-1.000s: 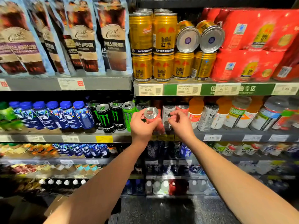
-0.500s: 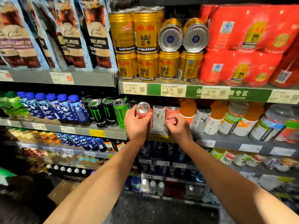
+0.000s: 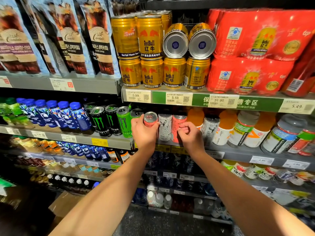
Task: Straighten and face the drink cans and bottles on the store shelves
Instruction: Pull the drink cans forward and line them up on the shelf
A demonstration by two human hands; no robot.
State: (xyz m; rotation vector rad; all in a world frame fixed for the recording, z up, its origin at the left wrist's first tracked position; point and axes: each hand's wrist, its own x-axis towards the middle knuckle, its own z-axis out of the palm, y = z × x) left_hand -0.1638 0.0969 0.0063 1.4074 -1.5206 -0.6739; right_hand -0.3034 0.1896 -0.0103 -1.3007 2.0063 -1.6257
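Mid-shelf, both hands at work. Left hand point(image 3: 144, 133) is wrapped around one pink can point(image 3: 150, 119), fingers curled on its body, can upright at the front edge of the middle shelf point(image 3: 238, 151). Right hand point(image 3: 190, 134) has its fingers curled against a second pink can point(image 3: 178, 126); whether it truly grips or only touches, cannot tell. One white patterned can point(image 3: 165, 126) stands between the two pink ones, touching both. Another white can point(image 3: 210, 127) stands just right of the right hand. To the left: three Monster cans at the front, two black point(image 3: 100, 120), one green point(image 3: 124, 121). Further left, six blue-capped bottles point(image 3: 68, 114) in a row. Upper shelf: four gold Red Bull cans point(image 3: 151, 73) along the front bottom row, two upright stacked above, two lying on their sides point(image 3: 175, 43), bases outward.
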